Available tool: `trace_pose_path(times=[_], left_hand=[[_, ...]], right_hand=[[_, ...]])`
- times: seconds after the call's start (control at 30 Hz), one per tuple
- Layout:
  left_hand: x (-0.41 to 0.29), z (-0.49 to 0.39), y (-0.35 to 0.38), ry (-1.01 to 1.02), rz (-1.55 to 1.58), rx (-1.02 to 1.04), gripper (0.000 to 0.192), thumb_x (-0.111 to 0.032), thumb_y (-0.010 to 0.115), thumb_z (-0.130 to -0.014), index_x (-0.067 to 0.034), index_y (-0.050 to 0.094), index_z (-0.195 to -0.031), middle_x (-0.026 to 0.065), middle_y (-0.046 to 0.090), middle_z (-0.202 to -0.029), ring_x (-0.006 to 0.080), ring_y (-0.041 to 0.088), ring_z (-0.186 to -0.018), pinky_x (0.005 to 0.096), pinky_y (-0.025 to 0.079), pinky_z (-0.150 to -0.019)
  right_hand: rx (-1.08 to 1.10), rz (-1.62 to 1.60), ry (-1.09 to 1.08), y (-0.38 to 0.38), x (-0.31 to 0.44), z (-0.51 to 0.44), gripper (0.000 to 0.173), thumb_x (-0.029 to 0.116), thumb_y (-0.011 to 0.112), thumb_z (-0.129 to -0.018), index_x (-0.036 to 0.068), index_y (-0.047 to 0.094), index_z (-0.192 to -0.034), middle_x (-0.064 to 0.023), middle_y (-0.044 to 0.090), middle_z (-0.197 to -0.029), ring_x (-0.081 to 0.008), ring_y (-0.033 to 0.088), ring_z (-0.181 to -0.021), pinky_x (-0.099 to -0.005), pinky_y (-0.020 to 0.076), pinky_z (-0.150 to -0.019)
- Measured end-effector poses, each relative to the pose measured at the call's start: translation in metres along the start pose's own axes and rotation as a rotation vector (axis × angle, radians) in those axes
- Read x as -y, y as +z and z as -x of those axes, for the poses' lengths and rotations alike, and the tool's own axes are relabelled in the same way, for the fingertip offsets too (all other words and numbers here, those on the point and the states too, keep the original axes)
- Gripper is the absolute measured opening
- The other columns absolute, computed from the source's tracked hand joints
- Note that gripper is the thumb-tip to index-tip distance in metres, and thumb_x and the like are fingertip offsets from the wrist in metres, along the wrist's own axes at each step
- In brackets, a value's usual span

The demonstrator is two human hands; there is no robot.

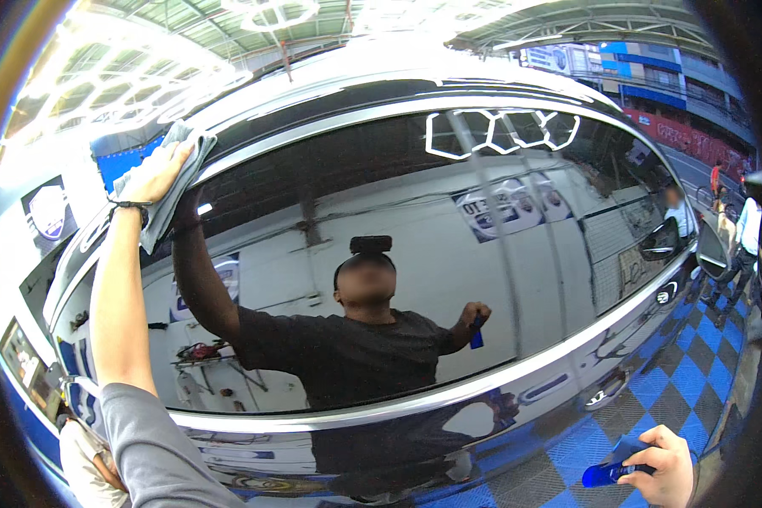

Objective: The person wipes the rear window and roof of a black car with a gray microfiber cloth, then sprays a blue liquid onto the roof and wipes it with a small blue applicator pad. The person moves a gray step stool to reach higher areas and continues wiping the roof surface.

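A dark, glossy car fills the view, its long side window [419, 209] mirroring a person and a wall. My left hand [155, 174] reaches up to the roof edge at the upper left. Beneath its fingers a folded grey cloth [165, 216] lies against the car, over the rear end of the bright trim above the window. At the lower right my right hand [663, 467] grips a small blue bottle [600, 475] that bears writing. Its base points left, apart from the car door. Behind the bottle shows a dark blue piece [628, 447]; I cannot tell what it is.
The car's door handle [606, 392] and side mirror [714, 244] jut out at the right. People [746, 228] are near the street beyond the mirror. Another person [86, 457] is at the lower left. Blue and grey floor tiles [692, 362] lie beside the car.
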State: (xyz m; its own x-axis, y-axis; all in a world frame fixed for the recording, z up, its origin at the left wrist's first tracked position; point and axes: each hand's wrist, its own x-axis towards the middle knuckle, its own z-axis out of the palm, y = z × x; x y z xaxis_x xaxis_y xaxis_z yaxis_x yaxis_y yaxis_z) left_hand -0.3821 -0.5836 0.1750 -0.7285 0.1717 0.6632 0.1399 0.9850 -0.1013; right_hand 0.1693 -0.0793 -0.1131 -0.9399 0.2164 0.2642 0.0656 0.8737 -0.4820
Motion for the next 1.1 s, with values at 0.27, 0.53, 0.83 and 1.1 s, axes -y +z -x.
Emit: trace_pose_path(times=[0.27, 0.53, 0.83, 1.1], left_hand=[[-0.237, -0.036, -0.016, 0.351, -0.131, -0.028, 0.059, -0.051, 0.031, -0.108, -0.013, 0.048, -0.15, 0.023, 0.051, -0.147, 0.04, 0.046, -0.139, 0.0479, 0.033, -0.119], [-0.499, -0.062, -0.017, 0.464, 0.03, -0.178, 0.051, -0.043, 0.034, -0.103, -0.017, 0.063, -0.136, 0.0203, 0.062, -0.138, 0.0442, 0.056, -0.131, 0.0557, 0.042, -0.11], [-0.585, 0.081, -0.072, 0.692, 1.443, -0.011, 0.044, -0.025, 0.056, -0.092, 0.009, 0.061, -0.119, 0.0294, 0.068, -0.115, 0.0379, 0.065, -0.112, 0.0433, 0.051, -0.098], [-0.393, 0.383, -0.053, 1.155, 1.563, 0.763, 0.037, -0.005, 0.051, -0.076, 0.0, 0.066, -0.109, 0.0145, 0.069, -0.107, 0.0305, 0.068, -0.103, 0.0414, 0.054, -0.093]], right_hand=[[-0.042, 0.034, 0.131, -0.058, -0.106, 0.046, 0.029, 0.002, 0.083, -0.07, -0.001, 0.07, -0.096, -0.0207, 0.063, -0.11, -0.0403, 0.064, -0.097, -0.0426, 0.0523, -0.083], [0.021, 0.032, 0.237, -0.083, -0.157, 0.089, 0.028, 0.001, 0.081, -0.075, 0.0, 0.068, -0.1, -0.0214, 0.062, -0.113, -0.0398, 0.064, -0.099, -0.0423, 0.052, -0.085], [-0.054, 0.083, 0.196, -0.102, -0.144, 0.121, 0.026, 0.004, 0.08, -0.077, 0.0, 0.068, -0.099, -0.022, 0.062, -0.11, -0.0423, 0.062, -0.101, -0.0455, 0.0512, -0.088], [-0.179, 0.033, -0.169, -0.065, -0.127, 0.129, 0.031, 0.022, 0.092, -0.063, 0.009, 0.075, -0.086, -0.0118, 0.067, -0.102, -0.0301, 0.069, -0.084, -0.0359, 0.0563, -0.071]])
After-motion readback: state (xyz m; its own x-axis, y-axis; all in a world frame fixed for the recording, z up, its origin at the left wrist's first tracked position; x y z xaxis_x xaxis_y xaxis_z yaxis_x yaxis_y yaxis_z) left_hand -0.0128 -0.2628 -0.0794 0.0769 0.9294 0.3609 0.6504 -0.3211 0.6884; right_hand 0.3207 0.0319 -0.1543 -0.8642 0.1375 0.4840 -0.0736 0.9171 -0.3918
